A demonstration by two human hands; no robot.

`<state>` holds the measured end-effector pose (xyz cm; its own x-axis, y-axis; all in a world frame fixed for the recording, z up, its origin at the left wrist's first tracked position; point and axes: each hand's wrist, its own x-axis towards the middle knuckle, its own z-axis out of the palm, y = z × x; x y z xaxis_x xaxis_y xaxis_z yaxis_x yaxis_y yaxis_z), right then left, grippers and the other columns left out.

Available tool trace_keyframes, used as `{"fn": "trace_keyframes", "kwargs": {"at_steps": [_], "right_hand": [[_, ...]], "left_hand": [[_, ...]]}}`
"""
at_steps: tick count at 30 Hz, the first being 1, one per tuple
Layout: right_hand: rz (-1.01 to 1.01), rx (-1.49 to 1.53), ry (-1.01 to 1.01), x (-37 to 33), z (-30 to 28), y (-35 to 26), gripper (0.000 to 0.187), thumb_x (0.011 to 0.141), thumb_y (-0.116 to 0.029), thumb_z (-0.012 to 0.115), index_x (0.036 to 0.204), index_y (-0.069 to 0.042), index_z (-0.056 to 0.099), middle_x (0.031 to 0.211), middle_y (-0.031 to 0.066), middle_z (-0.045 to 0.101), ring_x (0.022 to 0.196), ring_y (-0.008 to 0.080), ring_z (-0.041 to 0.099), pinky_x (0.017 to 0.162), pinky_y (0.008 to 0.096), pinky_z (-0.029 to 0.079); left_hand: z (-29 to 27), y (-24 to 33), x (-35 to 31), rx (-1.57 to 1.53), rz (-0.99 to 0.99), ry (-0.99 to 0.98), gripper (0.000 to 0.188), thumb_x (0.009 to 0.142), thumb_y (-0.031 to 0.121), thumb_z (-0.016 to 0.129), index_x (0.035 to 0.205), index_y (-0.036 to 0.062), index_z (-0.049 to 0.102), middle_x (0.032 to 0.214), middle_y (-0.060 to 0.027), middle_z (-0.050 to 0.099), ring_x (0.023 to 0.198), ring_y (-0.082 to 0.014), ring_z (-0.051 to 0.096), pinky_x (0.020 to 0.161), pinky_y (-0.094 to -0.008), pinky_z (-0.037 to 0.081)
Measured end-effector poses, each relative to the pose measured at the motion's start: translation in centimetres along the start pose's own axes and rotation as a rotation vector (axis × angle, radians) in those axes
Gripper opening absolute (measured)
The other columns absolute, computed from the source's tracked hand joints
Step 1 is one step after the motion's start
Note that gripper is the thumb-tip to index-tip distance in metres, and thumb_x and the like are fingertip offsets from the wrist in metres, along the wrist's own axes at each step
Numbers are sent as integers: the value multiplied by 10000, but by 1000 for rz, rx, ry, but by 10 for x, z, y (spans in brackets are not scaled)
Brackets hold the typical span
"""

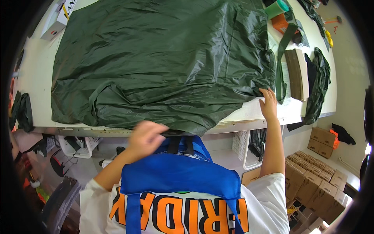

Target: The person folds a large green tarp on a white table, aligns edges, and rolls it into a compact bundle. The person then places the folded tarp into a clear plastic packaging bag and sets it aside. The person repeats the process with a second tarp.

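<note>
A large dark green sheet of thin, shiny, waterproof-looking fabric lies wrinkled over the white table. Its near edge bunches and hangs slightly over the table's front. My right hand rests at the sheet's near right corner, fingers stretched out and fingertips touching the fabric. Blurred by motion, my left hand is just in front of the table edge, near the overhanging fabric. Its thumb stands apart from the fingers and nothing shows in it. A green strap lies along the sheet's right side.
A white box stands at the far left; a stack of brown card pieces lies right. Beyond it is more dark green fabric. White crates sit under the table. Cardboard boxes fill the floor at right. I wear a blue apron.
</note>
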<state>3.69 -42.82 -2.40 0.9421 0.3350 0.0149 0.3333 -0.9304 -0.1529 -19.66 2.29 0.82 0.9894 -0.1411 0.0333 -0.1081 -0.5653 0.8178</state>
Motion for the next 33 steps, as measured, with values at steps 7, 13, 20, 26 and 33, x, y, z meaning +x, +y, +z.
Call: {"fn": "trace_keyframes", "kwargs": {"at_steps": [7, 13, 20, 26, 33], "right_hand": [[-246, -43, -75, 37, 6, 6, 77, 844, -130, 595, 907, -100, 627, 999, 66, 620, 1087, 267, 525, 895, 436, 386], [120, -237, -93, 63, 38, 36, 195, 939, -261, 500, 947, -89, 593, 870, 163, 633, 893, 336, 580, 840, 476, 408], [-71, 390, 198, 22, 50, -162, 286, 773, -90, 664, 1041, -54, 573, 1040, 131, 574, 973, 345, 519, 867, 445, 398], [-483, 49, -207, -41, 85, -280, 578, 823, -427, 622, 1352, -239, 486, 1472, 60, 356, 1381, 296, 266, 1114, 563, 131], [-502, -27, -253, -38, 88, -281, 587, 848, -418, 584, 1388, -243, 436, 1499, 48, 316, 1404, 282, 221, 1125, 551, 90]], "left_hand": [[-102, -106, -19, 251, -660, 683, 694, 777, 249, 727, 1355, 39, 407, 1244, -159, 543, 1182, -320, 477, 1008, -395, 352], [-127, -169, -48, -210, -768, 642, 271, 949, 243, 551, 939, -22, 605, 823, 1, 598, 745, -80, 484, 705, -239, 411], [-117, -102, -34, 21, -681, 750, 468, 793, 132, 713, 1229, 113, 544, 1098, -81, 635, 942, -173, 593, 852, -298, 447], [-139, -126, -33, 683, -577, 261, 237, 802, 167, 674, 1017, 89, 613, 935, -120, 594, 879, -328, 606, 748, -417, 493], [-168, -190, 7, 442, -655, 156, 139, 844, 190, 619, 885, 58, 641, 826, -69, 650, 732, -218, 638, 640, -382, 507]]}}
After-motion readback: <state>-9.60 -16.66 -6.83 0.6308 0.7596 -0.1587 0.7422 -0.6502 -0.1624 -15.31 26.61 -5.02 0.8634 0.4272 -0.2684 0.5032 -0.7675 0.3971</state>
